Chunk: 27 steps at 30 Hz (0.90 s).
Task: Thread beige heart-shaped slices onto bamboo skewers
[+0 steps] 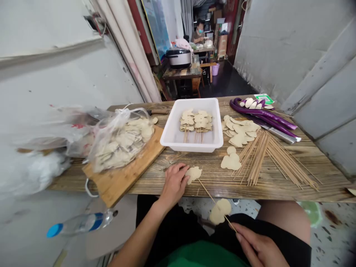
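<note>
Head view: skewer [205, 190] gripped near lower end by right hand [258, 244], thumb and fingers closed on it. Pale slice [220, 211] threaded on skewer, held above lap. Skewer's far end set against second slice [194, 174], on wooden table [150, 181] at left hand [175, 181]; whether pinched or merely pressed by fingers cannot be told. Skewered slices [202, 121] placed in white tray [191, 146] beyond.

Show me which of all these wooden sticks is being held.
The stick in the right grip, bearing a pale slice; the other sticks lie on the table or in the white tub.
</note>
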Available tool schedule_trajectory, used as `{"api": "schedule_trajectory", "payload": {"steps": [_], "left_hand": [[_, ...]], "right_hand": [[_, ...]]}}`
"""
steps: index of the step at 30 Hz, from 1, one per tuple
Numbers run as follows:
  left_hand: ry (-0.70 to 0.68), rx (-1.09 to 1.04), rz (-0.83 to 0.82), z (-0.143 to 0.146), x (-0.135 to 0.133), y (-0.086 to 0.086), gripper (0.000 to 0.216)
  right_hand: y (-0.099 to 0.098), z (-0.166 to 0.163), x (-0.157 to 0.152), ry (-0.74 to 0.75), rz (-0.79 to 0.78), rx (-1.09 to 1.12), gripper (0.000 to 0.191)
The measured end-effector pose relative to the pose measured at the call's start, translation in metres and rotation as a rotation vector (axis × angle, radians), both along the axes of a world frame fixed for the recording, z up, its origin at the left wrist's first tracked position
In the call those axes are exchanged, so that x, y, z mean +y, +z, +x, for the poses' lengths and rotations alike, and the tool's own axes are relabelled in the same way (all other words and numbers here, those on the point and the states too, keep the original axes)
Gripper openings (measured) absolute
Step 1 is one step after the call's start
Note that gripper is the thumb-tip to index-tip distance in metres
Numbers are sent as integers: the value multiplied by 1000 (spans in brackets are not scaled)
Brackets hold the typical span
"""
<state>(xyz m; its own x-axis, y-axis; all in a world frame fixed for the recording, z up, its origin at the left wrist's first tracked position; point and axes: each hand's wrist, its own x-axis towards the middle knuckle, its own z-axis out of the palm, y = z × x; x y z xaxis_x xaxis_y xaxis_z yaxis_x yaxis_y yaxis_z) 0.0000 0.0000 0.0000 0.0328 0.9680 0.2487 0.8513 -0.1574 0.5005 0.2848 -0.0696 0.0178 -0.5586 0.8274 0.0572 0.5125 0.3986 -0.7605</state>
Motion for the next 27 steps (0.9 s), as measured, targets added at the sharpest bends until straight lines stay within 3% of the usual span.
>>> {"api": "schedule_trajectory", "payload": {"steps": [5,7,11,17,27], "left_hand": [[123,-105,-64,4,7,7,16],[110,-199,-77,6,10,10,10],[76,-531,-140,11,13,15,6],[244,-1085,-267,15,14,16,26],[279,-1214,-213,19,16,17,33]], "right_hand": [[10,-1,0,35,21,-136,33],[11,-2,0,38,43,-157,34],[14,-2,-1,35,111,-141,36],[16,-6,0,3,129,-73,35],[14,-12,2,-65,68,34,34]]}}
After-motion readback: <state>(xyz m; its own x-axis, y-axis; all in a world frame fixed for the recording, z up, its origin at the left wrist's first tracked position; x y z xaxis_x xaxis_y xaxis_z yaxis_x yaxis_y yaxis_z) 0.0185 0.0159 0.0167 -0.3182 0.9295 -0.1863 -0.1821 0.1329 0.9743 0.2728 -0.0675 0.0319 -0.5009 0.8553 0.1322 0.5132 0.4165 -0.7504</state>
